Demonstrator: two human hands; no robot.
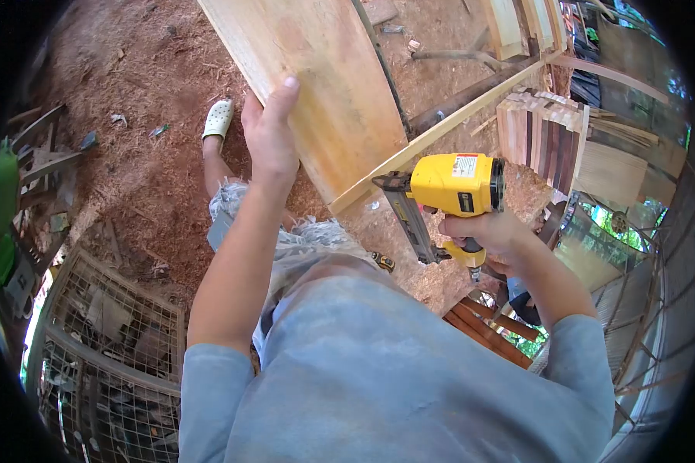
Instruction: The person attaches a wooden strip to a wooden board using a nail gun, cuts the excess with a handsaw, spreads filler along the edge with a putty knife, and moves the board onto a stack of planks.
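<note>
Yellow nailer (444, 179): wrapped by the right hand's (483, 231) fingers, its body above them.
Wooden board (324, 92): pinched at its edge by the left hand (274, 143), thumb on the face, other fingers partly hidden.
Narrow strip (471, 114): beyond the right fingers, along the board's near end.
Pale clog (219, 118): left of the left fingers.

A yellow nail gun (452, 184) tilts beside a pale strip (449, 128) bordering the wide board (328, 85).
</note>
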